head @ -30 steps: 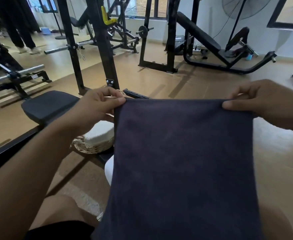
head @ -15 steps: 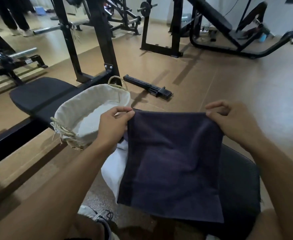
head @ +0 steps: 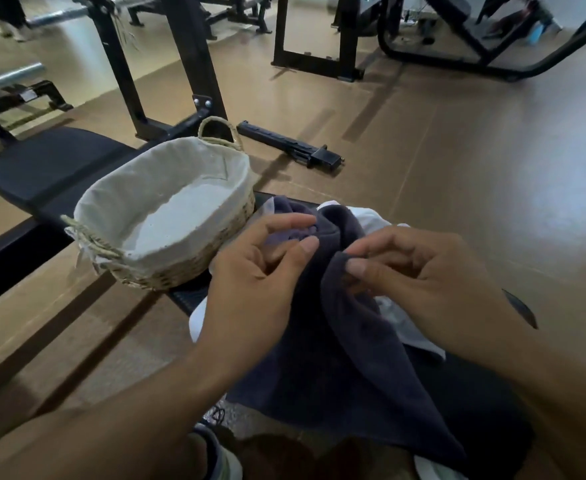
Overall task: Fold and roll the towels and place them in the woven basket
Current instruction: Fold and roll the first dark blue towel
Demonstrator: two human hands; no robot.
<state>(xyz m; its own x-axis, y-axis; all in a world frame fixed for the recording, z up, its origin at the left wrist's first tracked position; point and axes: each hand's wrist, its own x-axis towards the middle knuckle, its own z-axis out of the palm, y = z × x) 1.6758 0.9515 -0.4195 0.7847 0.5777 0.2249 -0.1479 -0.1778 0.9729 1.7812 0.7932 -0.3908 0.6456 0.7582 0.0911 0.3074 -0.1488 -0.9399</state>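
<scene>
Nearest the camera, the person's shoe point(head: 220, 455) shows at the bottom edge above the tan floor point(head: 458, 161). Just above it, the dark navy towel point(head: 350, 358) drapes down over a black bench pad point(head: 485, 403), its upper edge bunched between the two hands. The right hand point(head: 419, 285) pinches a fold of that upper edge between thumb and curled fingers. The left hand point(head: 260, 271) is close beside it with fingers bent toward the cloth; whether it actually grips the towel cannot be told. White towels point(head: 371, 216) lie under and behind the dark one. To the left, touching the bench, stands the woven basket point(head: 187, 268), lined with pale cloth and holding no rolled towel. Beyond it lie a black bar attachment point(head: 290, 147) on the floor and black rack uprights point(head: 194, 57).
</scene>
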